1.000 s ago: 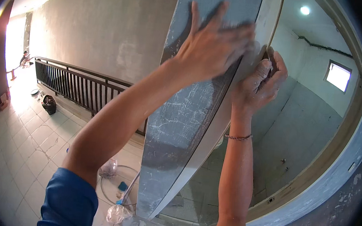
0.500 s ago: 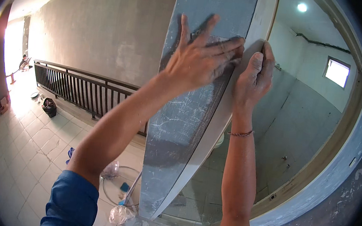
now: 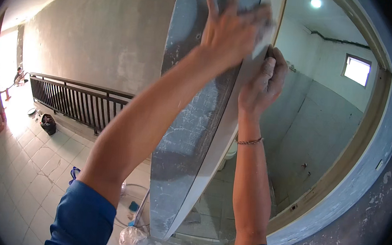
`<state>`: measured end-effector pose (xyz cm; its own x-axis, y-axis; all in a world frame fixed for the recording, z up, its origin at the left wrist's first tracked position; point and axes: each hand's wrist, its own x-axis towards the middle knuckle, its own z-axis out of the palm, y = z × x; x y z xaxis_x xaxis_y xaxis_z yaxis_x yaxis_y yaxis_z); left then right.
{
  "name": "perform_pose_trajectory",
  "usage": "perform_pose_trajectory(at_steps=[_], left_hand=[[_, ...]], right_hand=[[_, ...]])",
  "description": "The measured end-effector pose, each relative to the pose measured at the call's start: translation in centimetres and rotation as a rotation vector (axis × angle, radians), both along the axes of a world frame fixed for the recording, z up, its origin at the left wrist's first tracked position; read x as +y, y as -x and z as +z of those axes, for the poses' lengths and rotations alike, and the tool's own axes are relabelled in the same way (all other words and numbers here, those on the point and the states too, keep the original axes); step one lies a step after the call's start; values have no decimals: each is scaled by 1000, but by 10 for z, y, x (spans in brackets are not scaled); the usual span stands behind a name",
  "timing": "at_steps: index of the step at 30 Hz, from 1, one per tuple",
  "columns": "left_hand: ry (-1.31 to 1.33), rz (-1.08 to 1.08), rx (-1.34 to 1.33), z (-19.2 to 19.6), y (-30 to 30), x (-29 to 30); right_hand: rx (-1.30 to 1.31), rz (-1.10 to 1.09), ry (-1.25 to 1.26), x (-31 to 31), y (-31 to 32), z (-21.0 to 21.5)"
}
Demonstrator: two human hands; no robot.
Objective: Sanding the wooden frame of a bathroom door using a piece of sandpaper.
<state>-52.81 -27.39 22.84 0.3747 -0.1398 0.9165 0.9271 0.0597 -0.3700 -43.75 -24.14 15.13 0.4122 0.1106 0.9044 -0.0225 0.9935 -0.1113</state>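
My left hand (image 3: 229, 34) is raised against the upper part of a narrow grey wall face (image 3: 189, 117). Two of its fingers stretch upward, while the others blur over the wall's right edge. I cannot make out whether anything lies beneath the palm. Just below and to the right, my right hand (image 3: 264, 82) grips the pale door frame (image 3: 219, 145), fingers curled at its inner edge and thumb alongside. Dust whitens its fingertips. The wall carries pale scratches and a darker, rubbed strip next to the frame.
Through the doorway is a grey-walled room with a small window (image 3: 356, 70). To the left runs a dark railing (image 3: 76, 102), with a black bucket (image 3: 48, 124) on the tiled floor. A clear plastic bag (image 3: 132, 236) lies by the wall's foot. Another person (image 3: 20, 77) is far off.
My left hand has slid upward along the wall edge and is now blurred. The right hand keeps its grip on the frame. The whole view has shifted slightly.
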Motion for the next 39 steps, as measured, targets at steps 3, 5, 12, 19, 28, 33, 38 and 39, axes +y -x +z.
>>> perform_pose_trajectory(at_steps=[3,5,12,19,28,33,38,39], left_hand=[[-4,89,-68,7,-11,-1],[2,73,-120,-17,-17,8],[-99,21,-85,-6,-17,6],[-161,-57,-112,-25,-19,15],[-86,-122,-57,-37,-22,10],[-6,25,-112,-26,-25,6],[-117,-31,-37,-23,-17,-2],[-18,45,-57,-14,-20,-7]], right_hand=[[-23,-6,-1,-1,-2,2],[-35,-45,16,0,-6,0],[41,89,1,2,0,1],[112,225,55,8,0,-6],[142,372,113,6,-2,-8],[99,333,116,5,-4,-11],[188,551,145,-1,-2,-12],[163,536,128,-3,-4,-14]])
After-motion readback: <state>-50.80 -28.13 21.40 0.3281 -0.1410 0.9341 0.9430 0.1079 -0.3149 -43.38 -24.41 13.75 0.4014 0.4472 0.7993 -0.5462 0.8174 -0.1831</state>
